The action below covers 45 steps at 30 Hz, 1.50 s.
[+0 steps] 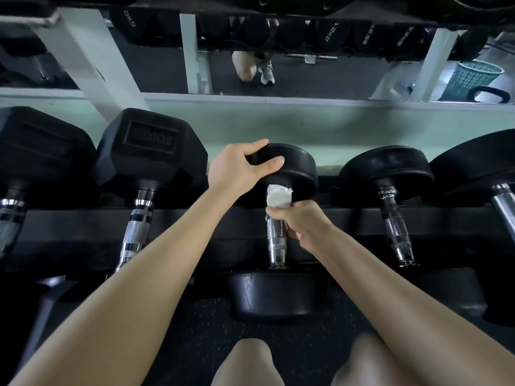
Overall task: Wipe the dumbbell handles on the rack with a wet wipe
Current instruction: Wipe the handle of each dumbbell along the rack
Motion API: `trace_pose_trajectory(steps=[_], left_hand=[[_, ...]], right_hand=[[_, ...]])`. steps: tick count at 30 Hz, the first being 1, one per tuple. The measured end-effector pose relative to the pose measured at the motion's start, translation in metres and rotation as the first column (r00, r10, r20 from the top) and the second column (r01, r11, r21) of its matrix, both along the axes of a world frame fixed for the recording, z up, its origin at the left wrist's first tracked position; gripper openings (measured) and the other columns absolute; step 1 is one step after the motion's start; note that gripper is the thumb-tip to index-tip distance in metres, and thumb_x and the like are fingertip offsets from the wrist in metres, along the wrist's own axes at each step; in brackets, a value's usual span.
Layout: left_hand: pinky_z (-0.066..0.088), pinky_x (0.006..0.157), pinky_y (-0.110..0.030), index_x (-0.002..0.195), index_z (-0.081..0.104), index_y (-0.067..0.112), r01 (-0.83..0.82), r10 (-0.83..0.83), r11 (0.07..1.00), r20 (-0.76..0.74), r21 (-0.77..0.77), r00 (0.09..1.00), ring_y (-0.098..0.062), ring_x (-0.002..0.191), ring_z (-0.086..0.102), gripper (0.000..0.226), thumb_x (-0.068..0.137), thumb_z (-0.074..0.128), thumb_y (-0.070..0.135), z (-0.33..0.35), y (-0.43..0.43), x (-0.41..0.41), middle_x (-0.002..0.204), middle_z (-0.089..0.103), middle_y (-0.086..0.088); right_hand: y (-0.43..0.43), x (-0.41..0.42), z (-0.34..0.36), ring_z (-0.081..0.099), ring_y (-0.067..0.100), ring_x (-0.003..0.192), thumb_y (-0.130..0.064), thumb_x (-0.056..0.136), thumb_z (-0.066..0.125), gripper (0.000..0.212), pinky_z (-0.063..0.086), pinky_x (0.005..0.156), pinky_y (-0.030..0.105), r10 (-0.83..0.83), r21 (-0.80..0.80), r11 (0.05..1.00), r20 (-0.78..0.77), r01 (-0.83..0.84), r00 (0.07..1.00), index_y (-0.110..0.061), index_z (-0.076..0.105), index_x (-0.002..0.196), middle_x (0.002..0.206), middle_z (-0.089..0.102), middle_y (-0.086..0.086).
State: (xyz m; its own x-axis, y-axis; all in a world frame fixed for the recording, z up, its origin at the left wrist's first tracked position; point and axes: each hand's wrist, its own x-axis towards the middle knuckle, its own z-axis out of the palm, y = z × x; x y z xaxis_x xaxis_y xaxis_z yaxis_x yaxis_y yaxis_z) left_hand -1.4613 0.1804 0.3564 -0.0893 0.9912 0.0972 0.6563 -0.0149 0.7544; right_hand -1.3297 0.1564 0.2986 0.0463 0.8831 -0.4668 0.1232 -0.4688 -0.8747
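At the centre of our view, our right hand (301,221) curls round the white wet wipe (278,195). The wipe is wrapped about the chrome handle (276,240) of a round-headed dumbbell (298,165) lying on the black rack (348,218). It sits at the handle's twelve o'clock end, against the far head. Our left hand (242,165) grips that head's rim at ten o'clock, thumb and fingers curled. A hex dumbbell (150,151) rests at nine o'clock.
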Motion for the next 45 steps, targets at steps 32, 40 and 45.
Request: trace_pose_trajectory(steps=[32, 40, 45], left_hand=[[0.039, 0.077, -0.023, 0.128, 0.050, 0.050, -0.018, 0.020, 1.000, 0.137, -0.018, 0.990, -0.008, 0.124, 0.049, 0.055, 0.076, 0.061, 0.065, -0.006, -0.004, -0.008, 0.134, 0.053, 0.019], [0.040, 0.075, -0.025, 0.128, 0.050, 0.050, -0.022, 0.024, 1.000, 0.130, -0.014, 0.991, -0.008, 0.122, 0.049, 0.055, 0.077, 0.060, 0.066, -0.008, -0.001, -0.006, 0.133, 0.054, 0.019], [0.042, 0.077, -0.027, 0.128, 0.050, 0.049, -0.031, 0.031, 0.999, 0.131, -0.009, 0.991, -0.009, 0.123, 0.049, 0.054, 0.077, 0.060, 0.065, -0.009, -0.001, -0.004, 0.133, 0.054, 0.017]], right_hand=[[-0.015, -0.003, 0.003, 0.056, 0.003, 0.061, -0.020, 0.091, 0.060, 0.023, 0.042, 0.062, 0.016, 0.043, 0.123, 0.990, 0.167, -0.065, 0.985, -0.008, 0.063, 0.072, 0.065, 0.062, -0.006], [0.000, -0.008, 0.009, 0.049, 0.015, 0.054, -0.019, 0.084, 0.063, 0.019, 0.037, 0.048, 0.020, -0.109, -0.049, 0.993, -0.037, 0.107, 0.993, -0.013, 0.053, 0.070, 0.068, 0.057, 0.005], [0.006, -0.008, 0.000, 0.061, 0.016, 0.072, -0.018, 0.082, 0.072, 0.013, 0.048, 0.061, 0.023, -0.141, -0.042, 0.990, -0.121, 0.137, 0.983, -0.010, 0.062, 0.086, 0.088, 0.067, 0.007]])
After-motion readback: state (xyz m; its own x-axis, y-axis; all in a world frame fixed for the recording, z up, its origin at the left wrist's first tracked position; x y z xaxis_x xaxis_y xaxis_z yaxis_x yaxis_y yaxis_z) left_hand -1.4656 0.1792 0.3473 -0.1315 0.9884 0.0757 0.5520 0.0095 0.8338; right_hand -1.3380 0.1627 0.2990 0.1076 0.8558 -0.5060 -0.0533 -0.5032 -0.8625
